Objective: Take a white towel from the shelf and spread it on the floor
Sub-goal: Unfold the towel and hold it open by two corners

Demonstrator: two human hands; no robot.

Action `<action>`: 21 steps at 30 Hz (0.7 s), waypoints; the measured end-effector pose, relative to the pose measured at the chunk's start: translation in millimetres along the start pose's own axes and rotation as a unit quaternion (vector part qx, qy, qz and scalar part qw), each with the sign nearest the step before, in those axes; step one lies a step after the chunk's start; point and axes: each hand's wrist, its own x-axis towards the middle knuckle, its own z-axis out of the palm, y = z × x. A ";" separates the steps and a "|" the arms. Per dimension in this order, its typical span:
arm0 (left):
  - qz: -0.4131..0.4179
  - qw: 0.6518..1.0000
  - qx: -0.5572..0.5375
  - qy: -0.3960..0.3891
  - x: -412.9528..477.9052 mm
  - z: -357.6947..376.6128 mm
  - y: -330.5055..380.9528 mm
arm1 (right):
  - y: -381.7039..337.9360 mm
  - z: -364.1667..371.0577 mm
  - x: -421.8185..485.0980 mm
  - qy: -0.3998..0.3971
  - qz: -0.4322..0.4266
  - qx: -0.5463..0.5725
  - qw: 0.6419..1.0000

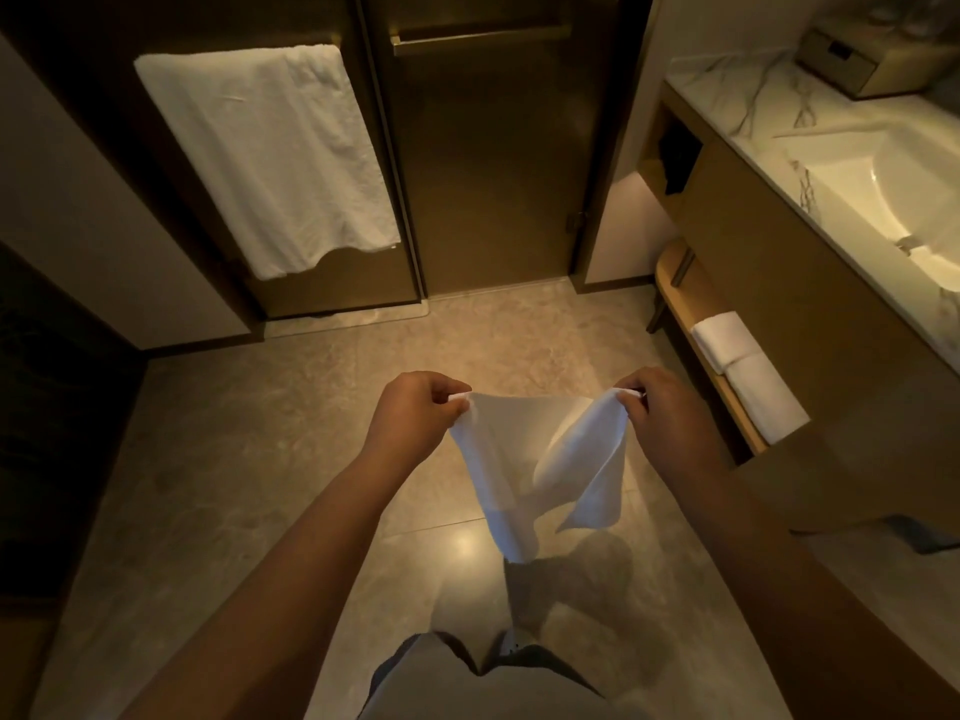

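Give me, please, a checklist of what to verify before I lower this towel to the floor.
1. Left hand grip on one top corner of the towel: ok, pinched.
2. Right hand grip on the other top corner: ok, pinched.
3. Towel opened flat: not ok, its right side hangs doubled over.
4. Towel off the floor: ok, it hangs in the air.
5. Floor dry: cannot tell, only a light reflection shows.
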 end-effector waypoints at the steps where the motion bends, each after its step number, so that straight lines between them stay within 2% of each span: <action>1: 0.002 1.000 -0.003 0.008 2.6 2.0 3.9 | 3.5 -3.1 4.5 0.001 -0.002 -0.005 1.000; 6: 0.017 1.000 0.002 0.025 22.1 1.9 16.3 | 15.6 -23.8 30.2 0.011 -0.015 -0.041 0.999; 14: 0.032 0.999 0.027 0.014 78.2 1.1 25.6 | 18.4 -28.5 87.8 -0.031 -0.018 -0.112 0.993; 18: 0.035 0.999 0.025 0.017 125.2 -1.9 28.8 | 11.7 -29.2 126.9 0.002 -0.038 -0.128 0.991; 21: 0.035 0.999 0.012 0.019 166.4 -8.2 31.5 | 5.6 -32.8 164.9 -0.023 -0.025 -0.142 0.989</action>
